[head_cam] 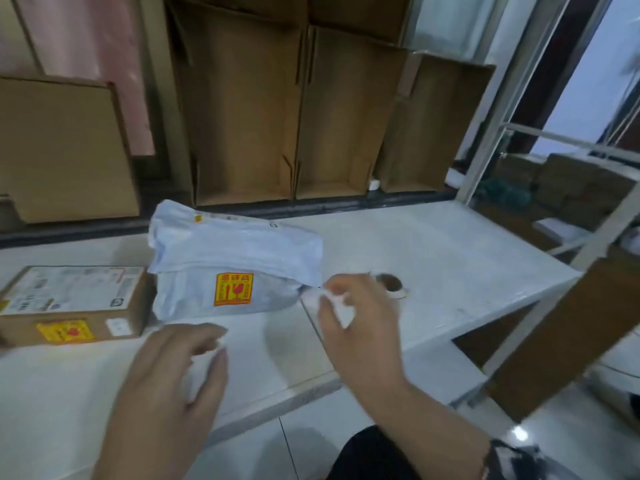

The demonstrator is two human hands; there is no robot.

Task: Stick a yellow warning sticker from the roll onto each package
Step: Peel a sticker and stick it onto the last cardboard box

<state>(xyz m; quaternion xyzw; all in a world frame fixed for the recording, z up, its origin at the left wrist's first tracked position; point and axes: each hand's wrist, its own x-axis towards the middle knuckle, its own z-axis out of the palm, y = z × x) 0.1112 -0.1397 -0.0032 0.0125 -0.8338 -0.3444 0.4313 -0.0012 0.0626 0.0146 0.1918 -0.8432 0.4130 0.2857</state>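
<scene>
From the head camera, you are looking down at a white table (433,244) with two packages on its left part. The pale blue-white poly bag (232,258) sits near the middle, crumpled, with its top folded over, and a yellow warning sticker (233,289) with red markings is stuck flat on the face turned toward you. To its left, touching or just beside it, lies a brown cardboard box (74,303) with a white shipping label on top and a second yellow sticker (65,331) on its near side.

Your left hand (173,379) hovers over the near edge of the table, fingers curled around a bit of white paper. Your right hand (356,323) is raised just right of the bag, fingertips pinching crumpled white paper. Behind that hand a small roll (393,285) with a brown core rests on the table; motion blur hides whether it carries stickers.

The right half of the table is bare up to its far and right edges. Flattened cartons (277,109) lean against the wall behind, and a white metal frame (491,126) stands at the right.
</scene>
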